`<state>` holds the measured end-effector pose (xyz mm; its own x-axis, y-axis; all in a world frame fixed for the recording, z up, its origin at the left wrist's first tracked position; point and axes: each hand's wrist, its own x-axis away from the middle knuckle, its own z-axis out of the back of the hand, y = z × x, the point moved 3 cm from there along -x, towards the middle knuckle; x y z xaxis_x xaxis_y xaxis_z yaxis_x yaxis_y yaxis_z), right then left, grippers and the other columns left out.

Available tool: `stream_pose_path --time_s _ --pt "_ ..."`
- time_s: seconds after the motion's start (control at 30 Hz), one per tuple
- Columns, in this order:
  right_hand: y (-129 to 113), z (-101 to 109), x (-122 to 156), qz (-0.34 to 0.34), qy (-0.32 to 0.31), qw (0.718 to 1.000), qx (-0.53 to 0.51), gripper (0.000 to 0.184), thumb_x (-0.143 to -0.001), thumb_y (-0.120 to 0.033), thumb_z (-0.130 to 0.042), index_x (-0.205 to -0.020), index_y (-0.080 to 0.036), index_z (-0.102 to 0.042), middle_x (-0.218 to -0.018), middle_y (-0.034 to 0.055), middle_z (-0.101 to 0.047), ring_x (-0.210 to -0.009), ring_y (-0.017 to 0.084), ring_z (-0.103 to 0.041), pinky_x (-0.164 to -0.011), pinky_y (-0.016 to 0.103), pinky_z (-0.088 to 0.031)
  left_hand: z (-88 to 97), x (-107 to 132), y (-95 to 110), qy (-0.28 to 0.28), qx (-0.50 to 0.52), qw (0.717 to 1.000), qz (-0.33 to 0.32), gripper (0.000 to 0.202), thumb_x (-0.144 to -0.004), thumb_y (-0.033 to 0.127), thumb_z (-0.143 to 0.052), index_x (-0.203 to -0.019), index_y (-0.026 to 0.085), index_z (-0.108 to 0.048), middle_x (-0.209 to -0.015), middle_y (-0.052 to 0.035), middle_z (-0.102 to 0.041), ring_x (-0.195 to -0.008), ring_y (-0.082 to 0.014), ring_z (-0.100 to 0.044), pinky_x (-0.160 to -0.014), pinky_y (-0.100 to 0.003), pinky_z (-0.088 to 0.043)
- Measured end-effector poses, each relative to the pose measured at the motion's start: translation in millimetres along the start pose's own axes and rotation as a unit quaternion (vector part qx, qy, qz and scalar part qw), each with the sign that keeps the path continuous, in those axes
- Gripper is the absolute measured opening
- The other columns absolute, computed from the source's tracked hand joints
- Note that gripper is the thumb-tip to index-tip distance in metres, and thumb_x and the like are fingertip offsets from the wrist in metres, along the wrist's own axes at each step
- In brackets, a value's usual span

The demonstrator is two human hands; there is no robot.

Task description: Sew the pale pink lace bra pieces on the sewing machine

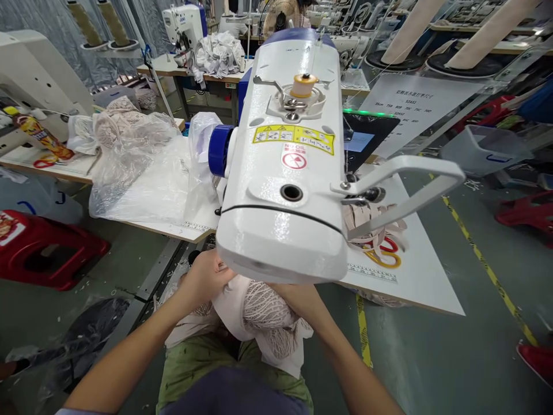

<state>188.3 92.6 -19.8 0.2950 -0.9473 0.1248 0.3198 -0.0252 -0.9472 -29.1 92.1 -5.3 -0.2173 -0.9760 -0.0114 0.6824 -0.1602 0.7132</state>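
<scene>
A white sewing machine (pixel 280 225) with a blue handwheel (pixel 217 151) stands straight in front of me, its rounded head hiding my fingertips. Below it, a bundle of beige lace garment pieces (pixel 265 308) hangs over my lap. My left hand (pixel 209 279) is closed at the bundle's upper left edge, pinching the cloth with bent fingers. On the other side my right hand (pixel 298 297) reaches under the machine head and touches the lace. Its fingers are hidden by the machine and the cloth.
Scissors with yellow and red handles (pixel 384 256) lie by beige straps (pixel 374 222) on the right tabletop (pixel 427 276). Clear plastic bags (pixel 142 178) cover the left table. A red stool (pixel 52 248) stands on the left floor. A thin metal handle (pixel 415 164) juts right from the machine.
</scene>
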Motion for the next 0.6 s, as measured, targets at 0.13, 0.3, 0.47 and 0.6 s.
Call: stream_pose_path --time_s 0.13,0.3,0.47,0.6 --pt "1 -1 -2 -0.009 -0.015 0.999 -0.036 0.037 -0.086 -0.056 -0.064 -0.090 -0.022 -0.077 -0.088 0.0053 -0.075 -0.090 0.031 -0.068 -0.084 0.040 -0.054 1.8 1 3 0.001 -0.005 1.000 -0.006 0.025 -0.088 0.037 -0.054 -0.068 0.022 -0.056 -0.054 0.0003 -0.052 -0.056 -0.0171 -0.051 -0.054 -0.027 -0.041" --pt "39 -18 4 -0.032 -0.005 0.993 -0.110 0.074 -0.077 -0.075 -0.062 -0.128 -0.020 -0.064 -0.134 0.0139 -0.062 -0.125 0.038 -0.055 -0.105 0.049 -0.045 6.9 1 5 0.007 -0.003 1.000 -0.002 0.015 -0.088 0.033 -0.054 -0.083 0.022 -0.062 -0.058 0.0018 -0.054 -0.055 -0.0159 -0.050 -0.054 -0.026 -0.042" --pt "92 -57 32 -0.033 -0.207 0.950 -0.232 0.102 -0.067 -0.079 -0.069 -0.146 -0.020 -0.045 -0.150 0.0170 -0.047 -0.138 0.035 -0.044 -0.116 0.049 -0.031 12.6 0 1 0.023 0.011 1.000 0.010 0.012 -0.087 0.028 -0.055 -0.081 0.022 -0.062 -0.061 0.0014 -0.058 -0.059 -0.0163 -0.052 -0.058 -0.026 -0.044" --pt "114 -65 55 -0.113 -0.244 0.910 -0.315 0.051 -0.075 -0.052 -0.080 -0.112 -0.019 -0.070 -0.110 0.0101 -0.073 -0.104 0.027 -0.067 -0.098 0.040 -0.048 12.4 0 0 0.021 0.016 1.000 0.007 0.011 -0.085 0.030 -0.055 -0.081 0.022 -0.062 -0.060 0.0016 -0.058 -0.059 -0.0163 -0.052 -0.057 -0.026 -0.043"
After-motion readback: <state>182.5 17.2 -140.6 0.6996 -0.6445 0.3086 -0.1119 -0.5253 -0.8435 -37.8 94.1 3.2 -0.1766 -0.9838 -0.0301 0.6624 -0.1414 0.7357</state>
